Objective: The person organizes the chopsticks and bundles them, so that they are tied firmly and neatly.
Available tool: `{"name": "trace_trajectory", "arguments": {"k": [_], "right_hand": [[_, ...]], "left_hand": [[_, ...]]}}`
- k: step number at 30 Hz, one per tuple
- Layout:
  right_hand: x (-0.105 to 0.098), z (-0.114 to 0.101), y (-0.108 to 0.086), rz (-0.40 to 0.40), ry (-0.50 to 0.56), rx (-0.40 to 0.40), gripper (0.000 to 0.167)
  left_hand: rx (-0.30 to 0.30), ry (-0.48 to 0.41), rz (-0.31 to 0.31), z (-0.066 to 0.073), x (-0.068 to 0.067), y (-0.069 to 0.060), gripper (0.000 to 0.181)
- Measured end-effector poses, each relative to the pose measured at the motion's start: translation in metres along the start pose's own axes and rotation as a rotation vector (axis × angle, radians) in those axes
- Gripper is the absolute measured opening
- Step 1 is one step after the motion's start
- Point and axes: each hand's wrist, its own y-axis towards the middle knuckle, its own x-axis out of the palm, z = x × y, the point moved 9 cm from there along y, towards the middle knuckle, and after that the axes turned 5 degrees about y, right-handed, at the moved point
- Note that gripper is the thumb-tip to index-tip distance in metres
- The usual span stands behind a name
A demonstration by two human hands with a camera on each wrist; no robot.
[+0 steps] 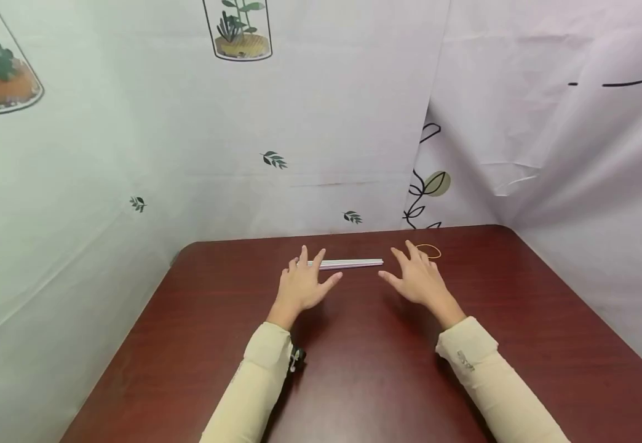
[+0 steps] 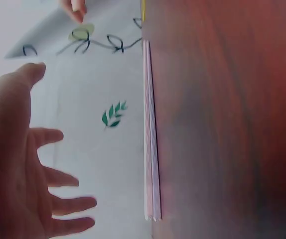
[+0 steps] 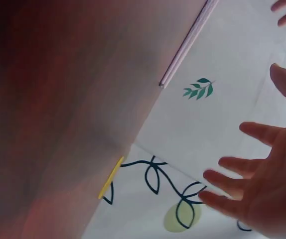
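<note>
A few thin pale sticks, white, pink and lilac like drinking straws (image 1: 351,264), lie side by side toward the table's far edge. My left hand (image 1: 301,286) hovers by their left end, fingers spread and holding nothing; its fingertips overlap that end in the head view. Off the right end is my right hand (image 1: 420,280), also spread and with nothing in its grasp. Beyond its fingers lies a thin yellow loop, like a rubber band (image 1: 439,251), partly hidden in the head view. In the right wrist view the yellow loop (image 3: 111,179) appears edge-on, apart from the straws (image 3: 188,45).
Beneath both hands is a dark red-brown wooden table (image 1: 354,369) with rounded far corners. White cloth (image 1: 348,123) printed with plants hangs behind it and along both sides. A small dark object (image 1: 297,359) shows at the left cuff.
</note>
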Motion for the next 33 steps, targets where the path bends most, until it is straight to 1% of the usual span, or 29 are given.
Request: {"name": "trace_trajectory", "arguments": {"k": [3, 5, 9, 11, 13, 15, 18, 21, 24, 27, 30, 33], "right_hand": [[0.003, 0.003, 0.009, -0.042, 0.130, 0.001, 0.075], [0.006, 0.004, 0.014, -0.072, 0.197, -0.005, 0.075], [0.010, 0.007, 0.023, -0.110, 0.282, -0.038, 0.071], [0.013, 0.010, 0.027, -0.128, 0.358, -0.038, 0.066], [0.017, 0.013, 0.032, -0.155, 0.459, -0.030, 0.060], [0.021, 0.017, 0.035, -0.182, 0.553, -0.002, 0.056], [0.029, 0.023, 0.041, -0.203, 0.651, 0.040, 0.052], [0.036, 0.030, 0.047, -0.202, 0.682, 0.066, 0.051], [0.041, 0.035, 0.054, -0.190, 0.697, 0.090, 0.051], [0.042, 0.040, 0.061, -0.163, 0.686, 0.121, 0.051], [0.044, 0.044, 0.069, -0.144, 0.675, 0.146, 0.050], [0.050, 0.046, 0.075, -0.147, 0.648, 0.162, 0.049]], "left_hand": [[-0.009, -0.079, -0.004, -0.011, 0.000, 0.004, 0.079], [-0.008, -0.108, -0.021, -0.017, 0.001, 0.007, 0.079], [0.018, -0.153, -0.058, -0.026, 0.006, 0.012, 0.077], [0.026, -0.188, -0.061, -0.030, 0.007, 0.014, 0.075], [0.025, -0.234, -0.067, -0.035, 0.009, 0.017, 0.072], [0.014, -0.297, -0.084, -0.041, 0.013, 0.020, 0.070], [-0.006, -0.381, -0.112, -0.049, 0.023, 0.027, 0.069], [-0.023, -0.444, -0.108, -0.057, 0.031, 0.033, 0.070], [-0.049, -0.498, -0.081, -0.065, 0.036, 0.041, 0.072], [-0.074, -0.532, -0.053, -0.073, 0.040, 0.049, 0.073], [-0.099, -0.567, -0.042, -0.079, 0.044, 0.052, 0.074], [-0.134, -0.595, -0.050, -0.084, 0.048, 0.053, 0.074]]}}
